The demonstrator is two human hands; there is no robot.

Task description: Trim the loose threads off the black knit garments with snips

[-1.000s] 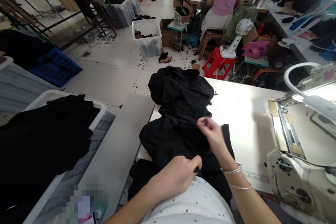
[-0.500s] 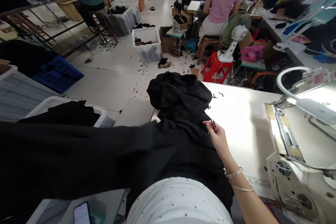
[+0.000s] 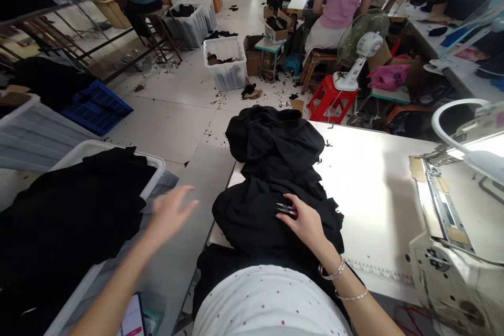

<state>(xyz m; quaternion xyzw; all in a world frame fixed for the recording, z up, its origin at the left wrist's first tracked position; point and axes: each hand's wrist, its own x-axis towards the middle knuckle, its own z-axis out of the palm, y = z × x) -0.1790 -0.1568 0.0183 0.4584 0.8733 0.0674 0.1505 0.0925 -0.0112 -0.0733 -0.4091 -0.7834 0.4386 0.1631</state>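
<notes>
My right hand (image 3: 305,224) rests on a heap of black cloth (image 3: 271,194), pinching small metal thread snips (image 3: 286,209) between its fingers. The heap lies on a white sewing table (image 3: 370,199), bunched and folded, and part of it hangs towards my lap. My left hand (image 3: 172,212) is in the air with its fingers spread, holding nothing. It is above a grey table top (image 3: 189,268), close to a black garment (image 3: 79,210) that lies in a white plastic bin (image 3: 94,144).
A sewing machine (image 3: 452,252) with a curved lamp stands at the right of the white table. A phone (image 3: 133,317) lies near my left forearm. Beyond the table, black scraps litter the tiled floor around bins, boxes, a fan and a red stool; co-workers sit farther off.
The black garment that stretched across my view has come to rest in the bin at the left. My left hand has let go of it and is open. The snips stay in my right hand.
</notes>
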